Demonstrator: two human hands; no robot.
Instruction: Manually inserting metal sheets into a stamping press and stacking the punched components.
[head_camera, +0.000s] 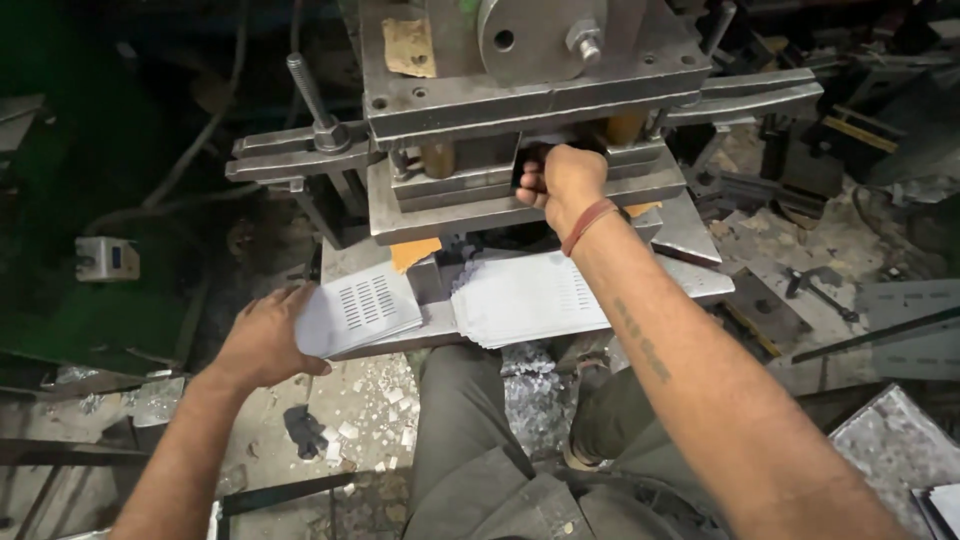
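Your right hand (562, 183) sits at about twelve o'clock from your lap, pushed into the slot of the steel press (530, 100). Its fingers are curled shut, knuckles toward you, but the slot is dark and you cannot tell what they close on, if anything. A reddish band (588, 224) circles that wrist.

Your left hand (262, 338) lies at about nine o'clock, palm down, fingers spread loosely over the near left corner of a punched sheet (358, 310). It touches the sheet and does not clamp it. That sheet is thin, pale grey metal with rounded corners, and it carries a block of short slots in neat rows near its middle. It rests tilted on the press bed (690, 235), left of centre.

Just right of it, at about one o'clock from your left hand, a fanned stack of sheets (525, 298) lies below your right wrist, the same pale grey, edges stepped like a deck of cards, with a few slots showing at its right side.

Small pale metal chips (385, 400) litter the floor at six o'clock from the single sheet, beside your knee (470, 440).
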